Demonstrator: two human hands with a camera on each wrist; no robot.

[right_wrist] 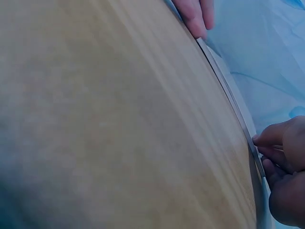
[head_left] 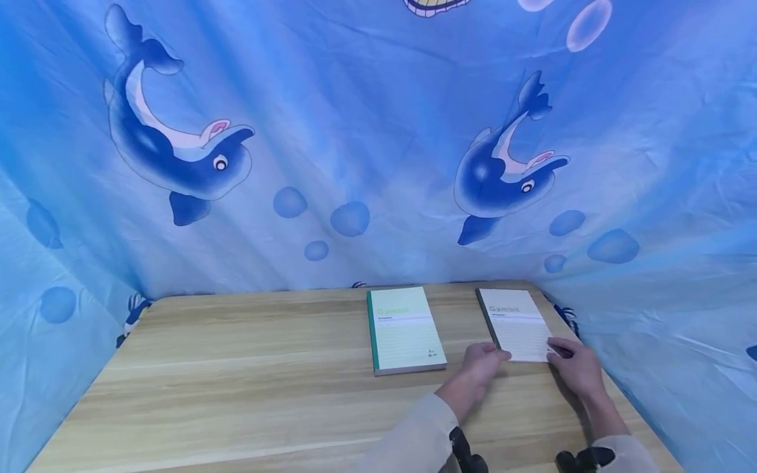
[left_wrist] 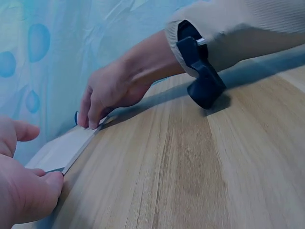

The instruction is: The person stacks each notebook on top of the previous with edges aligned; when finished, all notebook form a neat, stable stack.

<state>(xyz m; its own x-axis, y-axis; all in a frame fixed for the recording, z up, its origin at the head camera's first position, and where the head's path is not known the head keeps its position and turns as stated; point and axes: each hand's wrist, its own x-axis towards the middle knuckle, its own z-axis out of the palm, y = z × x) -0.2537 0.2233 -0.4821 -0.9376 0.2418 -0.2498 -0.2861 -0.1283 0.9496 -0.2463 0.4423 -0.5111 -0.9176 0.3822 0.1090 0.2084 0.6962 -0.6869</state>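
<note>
A white notebook (head_left: pixel 513 318) with a dark spine and "Gambit" on its cover lies at the right end of the table. At its near left corner my left hand (head_left: pixel 480 363) holds the edge. My right hand (head_left: pixel 579 369) pinches the near right corner, fingers bent. In the left wrist view the notebook (left_wrist: pixel 64 149) appears as a thin pale slab between both hands. From the right wrist only its narrow edge (right_wrist: pixel 228 90) shows. Left of it, apart from both hands, lies a thicker notebook (head_left: pixel 407 335) with a green spine and pale green cover.
The wood-grain table (head_left: pixel 236 381) reaches far to the left of the notebooks. A blue curtain (head_left: pixel 378 144) printed with dolphins and bubbles hangs behind the table and along its sides. Dark camera mounts (head_left: pixel 467 453) sit on both wrists.
</note>
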